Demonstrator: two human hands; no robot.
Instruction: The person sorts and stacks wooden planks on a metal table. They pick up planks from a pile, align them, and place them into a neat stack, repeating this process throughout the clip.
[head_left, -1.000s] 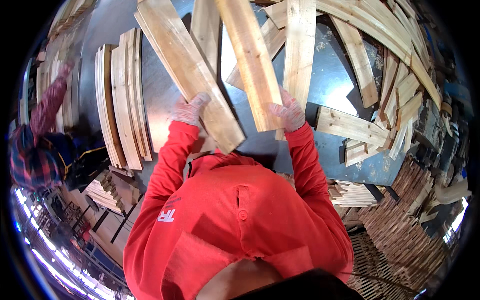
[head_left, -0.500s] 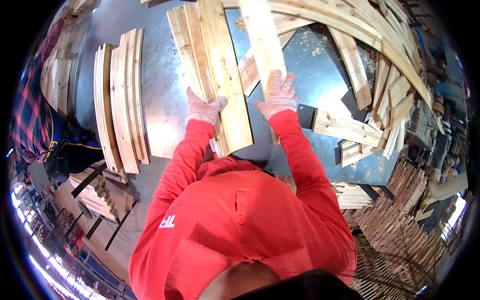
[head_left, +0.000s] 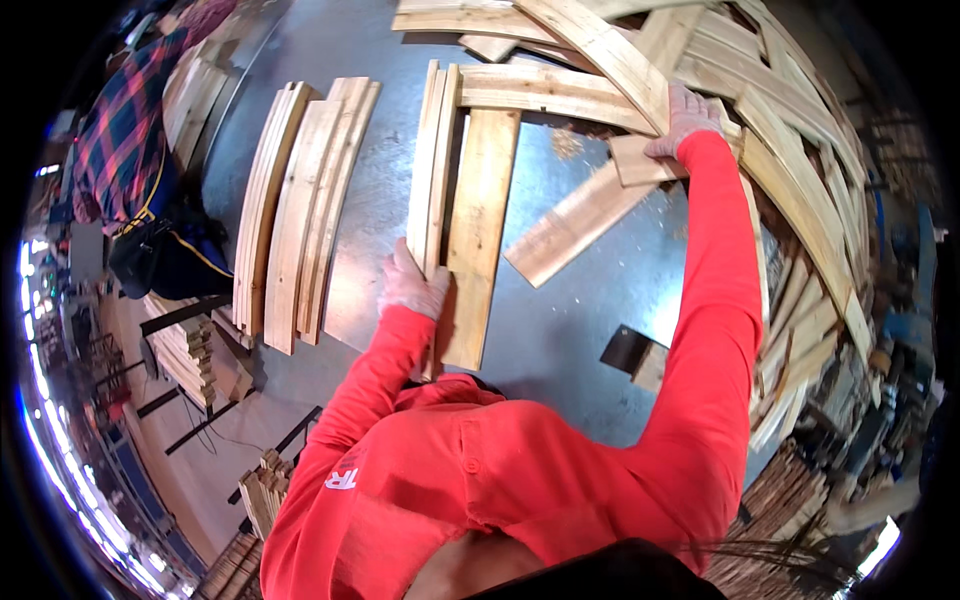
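Observation:
My left hand [head_left: 412,283], in a pale work glove, is closed round the near part of a few narrow wooden boards [head_left: 430,170] stacked side by side. Just right of them a wider wooden board [head_left: 480,220] lies lengthwise on the metal table [head_left: 560,330]. Stretched far to the right, my gloved right hand [head_left: 690,122] grips at the end of a long plank [head_left: 600,60] on the loose pile. Its thumb rests by a short board piece [head_left: 640,160]. Exactly which board its fingers hold is partly hidden.
Two neat groups of boards [head_left: 310,220] lie on the left of the table. A jumbled pile of planks [head_left: 800,200] covers the right and far side. A co-worker in a checked shirt [head_left: 125,140] stands at the left. Stacked timber [head_left: 185,350] sits below the table.
My right hand has left the board near my middle and reached right and away to the pile. My left hand stays on its boards, which are nearer upright in view. The view has swung right.

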